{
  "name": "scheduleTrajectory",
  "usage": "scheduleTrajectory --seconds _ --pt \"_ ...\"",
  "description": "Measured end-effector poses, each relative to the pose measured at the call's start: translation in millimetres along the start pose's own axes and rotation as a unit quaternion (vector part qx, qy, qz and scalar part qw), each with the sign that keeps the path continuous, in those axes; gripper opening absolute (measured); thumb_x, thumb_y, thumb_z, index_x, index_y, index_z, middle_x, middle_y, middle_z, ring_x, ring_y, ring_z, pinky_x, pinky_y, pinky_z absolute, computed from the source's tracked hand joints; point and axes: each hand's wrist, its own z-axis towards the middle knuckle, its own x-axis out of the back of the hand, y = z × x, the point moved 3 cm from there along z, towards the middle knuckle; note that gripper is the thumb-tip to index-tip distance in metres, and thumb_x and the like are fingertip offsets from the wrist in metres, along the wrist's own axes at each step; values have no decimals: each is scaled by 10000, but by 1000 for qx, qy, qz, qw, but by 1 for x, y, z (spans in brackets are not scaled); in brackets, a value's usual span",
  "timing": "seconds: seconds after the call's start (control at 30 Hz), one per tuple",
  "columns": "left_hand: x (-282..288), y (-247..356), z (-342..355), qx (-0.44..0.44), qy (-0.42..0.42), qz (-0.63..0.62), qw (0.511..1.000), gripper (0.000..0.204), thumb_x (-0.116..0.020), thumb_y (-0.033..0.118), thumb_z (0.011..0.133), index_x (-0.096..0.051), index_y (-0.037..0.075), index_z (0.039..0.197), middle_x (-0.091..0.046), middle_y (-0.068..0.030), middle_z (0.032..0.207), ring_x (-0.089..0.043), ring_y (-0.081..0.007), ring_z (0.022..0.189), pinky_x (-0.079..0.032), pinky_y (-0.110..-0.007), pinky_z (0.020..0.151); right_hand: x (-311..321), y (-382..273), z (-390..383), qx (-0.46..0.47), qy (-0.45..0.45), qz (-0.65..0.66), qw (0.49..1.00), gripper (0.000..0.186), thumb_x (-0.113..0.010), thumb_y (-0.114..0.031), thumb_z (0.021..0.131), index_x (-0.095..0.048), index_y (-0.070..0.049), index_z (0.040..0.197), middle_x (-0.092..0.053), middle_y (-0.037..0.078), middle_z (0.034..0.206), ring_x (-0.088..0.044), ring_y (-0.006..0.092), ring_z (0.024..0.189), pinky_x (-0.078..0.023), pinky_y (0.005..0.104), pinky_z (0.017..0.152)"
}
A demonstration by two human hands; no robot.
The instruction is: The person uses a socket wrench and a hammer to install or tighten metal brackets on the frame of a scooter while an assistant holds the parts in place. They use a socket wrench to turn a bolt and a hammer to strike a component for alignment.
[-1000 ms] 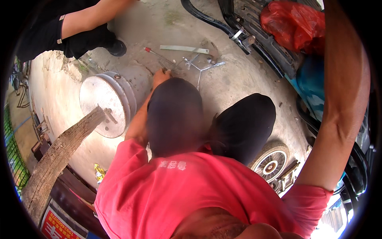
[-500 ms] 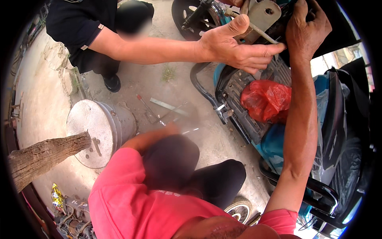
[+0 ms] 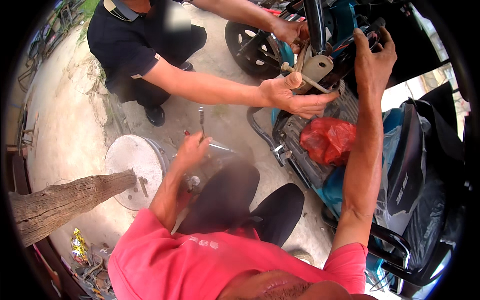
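The head view shows work midway, as I judge it, on a teal vehicle (image 3: pixel 336 186) that fills the side from one to four o'clock. The left hand (image 3: pixel 190 151), just off centre toward nine o'clock, has its fingers closed around a slim metal tool (image 3: pixel 201 116) whose shaft points to twelve; blur hides its exact kind. The right hand (image 3: pixel 372 67) is raised at two o'clock, thumb and fingers parted about dark parts at the vehicle's front, and I cannot tell whether they grip anything. Between one and two o'clock, a pale bracket (image 3: pixel 314 70) sits bared at the foot of a black post (image 3: pixel 314 27), with a long rod (image 3: pixel 309 80) slanting across it; whether the rod passes through any hole cannot be made out. A co-worker's near hand (image 3: pixel 287 95), at one o'clock, reaches its index finger to the rod's lower end, while the far hand (image 3: pixel 291 34) is beside the post. So the bracket is exposed and the tool is taken up, but the tool is well apart from the bracket, and fastening there looks unfinished. A red bag (image 3: pixel 327 141) rests on the footboard (image 3: pixel 295 127) at three o'clock.
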Motion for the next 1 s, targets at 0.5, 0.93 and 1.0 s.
scheduleTrajectory --seconds 0.5,0.93,1.0 --pt "155 203 112 -118 15 -417 901 246 -618 276 1054 -584 64 933 -504 17 667 -354 -27 495 -247 -213 437 -24 -19 -21 25 53 -143 988 374 -672 -245 835 -736 -127 1185 -472 176 1513 -370 434 1424 -382 508 1155" --pt "154 214 147 -96 -70 -342 932 268 -584 318 1068 -567 89 932 -505 22 691 -334 -30 494 -240 -218 452 -26 -15 -22 46 77 -177 980 337 -684 -255 839 -756 -179 1159 -501 127 1489 -450 403 1370 -397 483 1133" --pt "158 212 142 -87 -78 -420 900 305 -519 338 1091 -568 92 919 -501 18 677 -336 -52 483 -261 -236 476 -25 -14 -21 46 72 -180 980 336 -684 -254 840 -756 -182 1160 -501 126 1490 -456 402 1364 -397 490 1130"
